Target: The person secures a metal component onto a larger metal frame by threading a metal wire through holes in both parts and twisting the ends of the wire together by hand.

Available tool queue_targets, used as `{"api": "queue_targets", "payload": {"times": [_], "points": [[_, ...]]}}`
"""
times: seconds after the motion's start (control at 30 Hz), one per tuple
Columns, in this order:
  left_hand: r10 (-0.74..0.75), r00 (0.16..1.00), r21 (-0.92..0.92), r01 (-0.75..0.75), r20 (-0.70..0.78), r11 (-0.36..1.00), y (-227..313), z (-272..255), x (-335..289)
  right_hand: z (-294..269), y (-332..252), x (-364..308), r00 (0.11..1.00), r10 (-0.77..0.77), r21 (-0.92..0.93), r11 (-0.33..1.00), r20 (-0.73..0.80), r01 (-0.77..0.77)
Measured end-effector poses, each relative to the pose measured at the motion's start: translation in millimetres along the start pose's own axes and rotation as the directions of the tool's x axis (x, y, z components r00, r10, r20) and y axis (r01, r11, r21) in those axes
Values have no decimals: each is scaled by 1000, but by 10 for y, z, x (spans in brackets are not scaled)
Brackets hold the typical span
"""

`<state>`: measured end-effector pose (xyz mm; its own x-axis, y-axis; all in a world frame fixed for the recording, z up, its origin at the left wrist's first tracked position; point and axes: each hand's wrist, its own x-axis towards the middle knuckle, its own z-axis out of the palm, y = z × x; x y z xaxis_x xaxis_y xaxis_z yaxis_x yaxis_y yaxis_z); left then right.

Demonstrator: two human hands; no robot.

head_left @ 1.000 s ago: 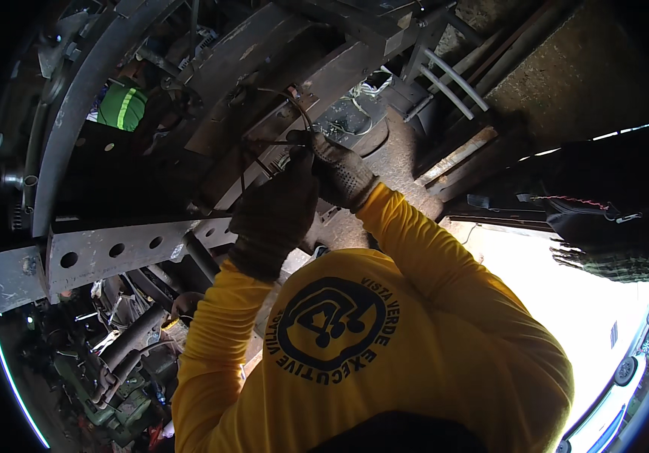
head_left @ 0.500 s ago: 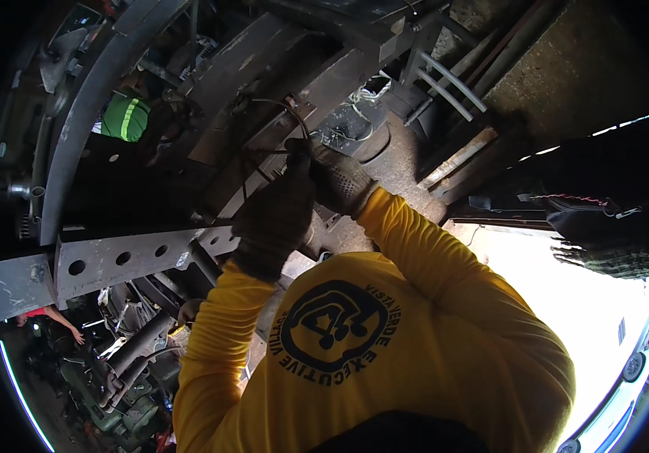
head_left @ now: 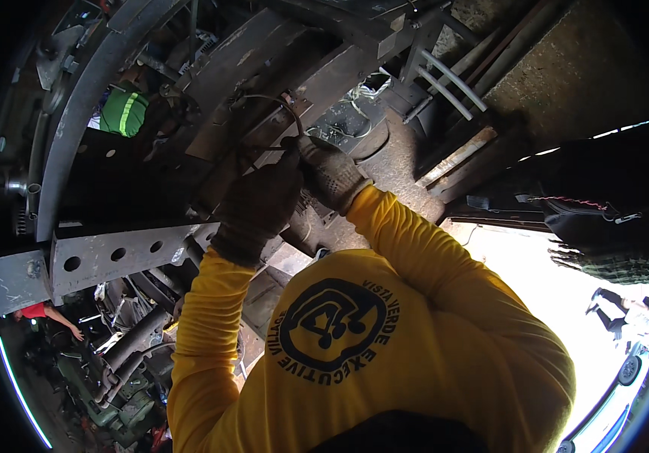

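Note:
Both my hands wear dark knit gloves and meet in front of a dark steel frame (head_left: pixel 332 81). My right hand (head_left: pixel 332 175) has its fingers closed around the lower end of a thin, curved hose or cable (head_left: pixel 296 115). That line arches up and left across the frame. My left hand (head_left: pixel 260 202) is closed right beside it, back turned to view; its fingers are mostly hidden, and what they grip cannot be made out. Thin dark rods or lines (head_left: pixel 253 157) cross just above the left glove.
A steel beam with round holes (head_left: pixel 96 264) runs left of my left forearm, and a long curved bar (head_left: pixel 83 113) rises beyond it. A person in green (head_left: pixel 124 113) and a red-sleeved arm (head_left: pixel 56 315) are at left. Metal tubes (head_left: pixel 457 83) stick out right. Dirty machinery (head_left: pixel 113 385) sits lower left.
Both hands have shifted slightly left, still together, and the curved line has swung a little with them. Another person now shows outside at the far right.

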<state>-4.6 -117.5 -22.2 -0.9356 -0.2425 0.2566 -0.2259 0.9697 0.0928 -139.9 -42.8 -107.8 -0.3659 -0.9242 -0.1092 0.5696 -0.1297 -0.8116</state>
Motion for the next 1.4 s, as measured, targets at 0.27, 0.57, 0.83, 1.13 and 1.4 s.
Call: {"api": "queue_targets", "payload": {"times": [0.27, 0.57, 0.83, 1.13, 1.4], "points": [[-135, 980, 41, 131, 143, 991, 136, -67, 35, 38, -143, -89, 993, 118, 205, 972, 13, -119], [-142, 988, 122, 148, -54, 982, 434, -92, -4, 12, -274, -149, 983, 133, 293, 942, 129, -166], [-209, 942, -277, 134, -263, 952, 474, -572, -80, -272, -554, -571, 995, 45, 86, 996, -92, -38], [-449, 799, -916, 328, 400, -231, -28, -1197, -76, -308, -1215, -562, 892, -450, -373, 823, 35, 429], [-538, 650, -838, 334, 537, -432, -69, -926, 57, -288, -1476, -676, 985, -126, -38, 991, 116, 132]]}}
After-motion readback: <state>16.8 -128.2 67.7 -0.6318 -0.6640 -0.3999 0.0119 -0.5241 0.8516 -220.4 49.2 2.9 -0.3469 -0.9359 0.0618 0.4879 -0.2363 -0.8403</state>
